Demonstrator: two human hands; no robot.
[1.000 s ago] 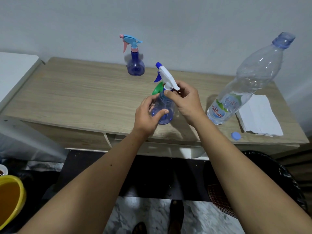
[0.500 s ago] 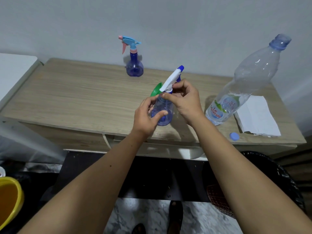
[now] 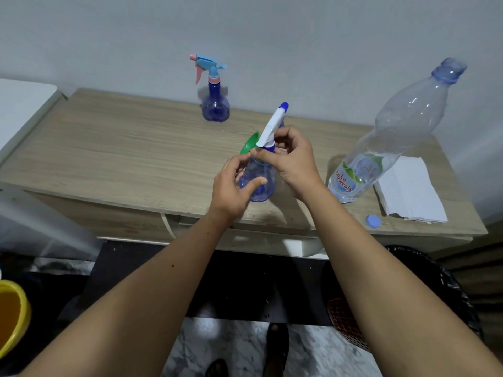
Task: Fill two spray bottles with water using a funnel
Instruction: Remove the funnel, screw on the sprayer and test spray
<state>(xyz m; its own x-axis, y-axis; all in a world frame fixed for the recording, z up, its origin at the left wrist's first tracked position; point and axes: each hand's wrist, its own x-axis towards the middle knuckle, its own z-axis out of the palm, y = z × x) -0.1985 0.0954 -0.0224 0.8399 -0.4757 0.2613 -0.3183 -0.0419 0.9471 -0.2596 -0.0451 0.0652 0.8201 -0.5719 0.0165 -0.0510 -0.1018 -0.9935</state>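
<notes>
A small blue spray bottle (image 3: 261, 180) stands near the front edge of the wooden table (image 3: 122, 148). My left hand (image 3: 234, 186) grips its round body. My right hand (image 3: 291, 159) pinches the collar of its white spray head (image 3: 272, 126), whose blue nozzle points up and away. A green funnel (image 3: 249, 144) lies just behind the bottle, mostly hidden. A second blue spray bottle (image 3: 215, 104) with a light-blue and pink head stands at the back of the table. A large clear water bottle (image 3: 386, 137), uncapped and nearly empty, stands to the right.
A folded white paper towel (image 3: 408, 191) lies at the right end, with a blue bottle cap (image 3: 373, 221) near the front edge. A yellow bucket (image 3: 13, 317) sits on the floor at the left; a dark bin (image 3: 435, 295) stands below the table on the right.
The white spray head has turned on the bottle: its nozzle pointed left a second ago and now points up and to the right. Both hands stay on the bottle.
</notes>
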